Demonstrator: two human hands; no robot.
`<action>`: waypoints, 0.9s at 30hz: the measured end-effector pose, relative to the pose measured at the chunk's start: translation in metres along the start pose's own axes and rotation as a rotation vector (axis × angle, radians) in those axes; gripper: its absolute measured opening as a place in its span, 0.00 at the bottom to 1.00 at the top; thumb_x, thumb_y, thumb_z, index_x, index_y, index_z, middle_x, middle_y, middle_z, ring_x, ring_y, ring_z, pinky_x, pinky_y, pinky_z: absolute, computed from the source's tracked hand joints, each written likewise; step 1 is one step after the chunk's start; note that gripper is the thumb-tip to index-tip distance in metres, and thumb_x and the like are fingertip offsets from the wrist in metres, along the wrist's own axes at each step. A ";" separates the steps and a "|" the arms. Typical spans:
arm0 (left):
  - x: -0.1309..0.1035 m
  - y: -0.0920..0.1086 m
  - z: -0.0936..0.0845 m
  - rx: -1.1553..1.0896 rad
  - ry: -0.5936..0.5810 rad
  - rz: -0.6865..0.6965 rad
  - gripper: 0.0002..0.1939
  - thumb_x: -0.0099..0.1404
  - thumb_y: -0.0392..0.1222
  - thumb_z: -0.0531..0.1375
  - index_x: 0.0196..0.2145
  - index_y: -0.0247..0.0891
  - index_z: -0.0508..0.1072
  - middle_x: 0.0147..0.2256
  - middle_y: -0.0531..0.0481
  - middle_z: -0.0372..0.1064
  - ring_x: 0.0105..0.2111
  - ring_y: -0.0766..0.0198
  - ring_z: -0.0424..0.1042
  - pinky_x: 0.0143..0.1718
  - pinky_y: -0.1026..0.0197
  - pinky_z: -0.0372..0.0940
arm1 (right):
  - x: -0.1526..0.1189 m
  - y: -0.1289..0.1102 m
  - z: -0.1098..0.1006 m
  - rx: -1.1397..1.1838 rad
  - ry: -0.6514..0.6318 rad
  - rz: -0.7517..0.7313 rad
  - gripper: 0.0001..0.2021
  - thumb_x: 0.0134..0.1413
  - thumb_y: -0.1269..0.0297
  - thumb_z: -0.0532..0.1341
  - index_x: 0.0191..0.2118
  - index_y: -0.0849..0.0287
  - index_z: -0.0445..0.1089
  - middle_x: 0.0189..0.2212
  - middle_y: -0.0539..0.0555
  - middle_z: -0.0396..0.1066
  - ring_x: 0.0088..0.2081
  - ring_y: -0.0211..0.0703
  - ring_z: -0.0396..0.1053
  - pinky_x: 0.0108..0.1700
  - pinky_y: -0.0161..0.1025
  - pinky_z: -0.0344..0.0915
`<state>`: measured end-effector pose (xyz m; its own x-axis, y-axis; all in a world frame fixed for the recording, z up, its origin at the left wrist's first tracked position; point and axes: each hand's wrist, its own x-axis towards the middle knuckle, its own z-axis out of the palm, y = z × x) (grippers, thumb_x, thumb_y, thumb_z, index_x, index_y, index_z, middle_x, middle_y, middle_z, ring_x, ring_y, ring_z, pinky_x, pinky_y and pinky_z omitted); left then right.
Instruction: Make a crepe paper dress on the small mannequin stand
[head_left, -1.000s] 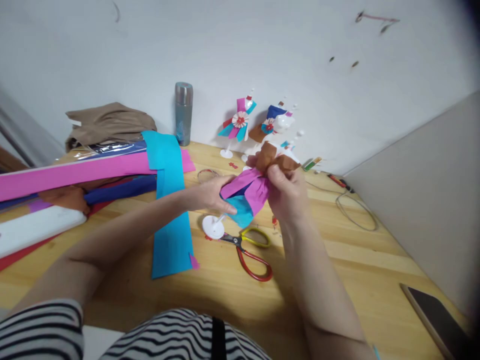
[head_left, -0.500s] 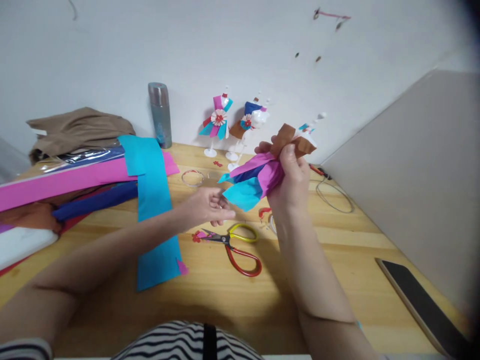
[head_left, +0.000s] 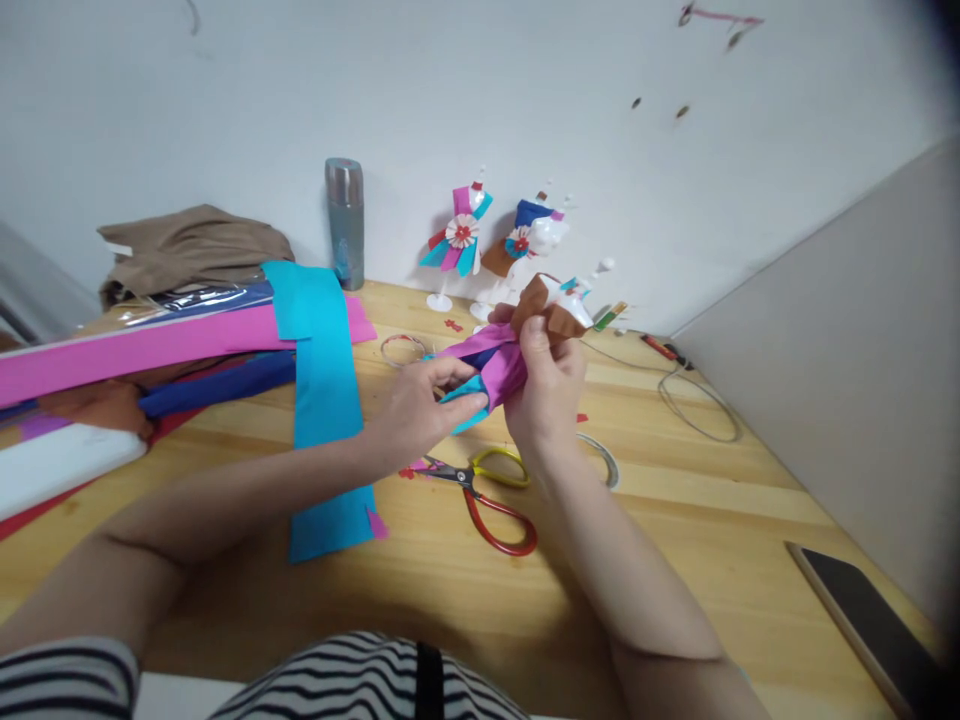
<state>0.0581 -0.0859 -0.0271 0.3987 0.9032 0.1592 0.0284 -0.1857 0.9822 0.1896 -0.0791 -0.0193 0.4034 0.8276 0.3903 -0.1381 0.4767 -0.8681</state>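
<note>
Gripping the paper-dressed figurine at its waist, the right hand is holding it aloft while the left hand is pinching the skirt's cyan panel; dressing appears well advanced, scissors lying just below.

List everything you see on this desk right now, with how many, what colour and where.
paper doll: one, pink, blue, brown, held in both hands
scissors: one, red and yellow, desk centre
blue strip: one, left of centre
paper rolls: several, pink, navy, white, far left
flask: one, grey, by wall
finished dolls: two, by wall
tape ring: one, clear, right of scissors
phone: one, dark, right edge
left hand: on skirt
right hand: grip on doll
</note>
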 end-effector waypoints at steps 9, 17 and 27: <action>0.003 0.001 -0.005 0.031 -0.054 0.055 0.09 0.58 0.44 0.61 0.24 0.35 0.71 0.21 0.56 0.58 0.22 0.72 0.55 0.24 0.66 0.51 | -0.001 0.004 -0.004 0.028 -0.212 0.000 0.18 0.51 0.50 0.66 0.46 0.52 0.71 0.46 0.55 0.76 0.50 0.49 0.73 0.57 0.49 0.67; 0.002 -0.016 -0.006 -0.216 -0.096 0.009 0.13 0.58 0.48 0.62 0.30 0.34 0.70 0.23 0.55 0.60 0.24 0.71 0.58 0.26 0.65 0.55 | 0.012 0.009 -0.019 -0.180 -0.431 0.029 0.22 0.51 0.38 0.61 0.40 0.52 0.72 0.43 0.54 0.76 0.49 0.53 0.73 0.49 0.49 0.72; -0.004 -0.022 -0.002 -0.135 -0.094 0.171 0.11 0.62 0.45 0.59 0.32 0.33 0.73 0.28 0.52 0.66 0.28 0.68 0.63 0.31 0.63 0.59 | 0.015 0.013 -0.030 -0.323 -0.523 -0.017 0.23 0.54 0.39 0.60 0.43 0.54 0.71 0.39 0.54 0.75 0.40 0.48 0.74 0.45 0.46 0.72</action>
<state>0.0536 -0.0846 -0.0494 0.4707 0.8219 0.3207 -0.1670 -0.2739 0.9471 0.2213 -0.0698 -0.0339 -0.1058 0.8954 0.4325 0.1790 0.4450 -0.8775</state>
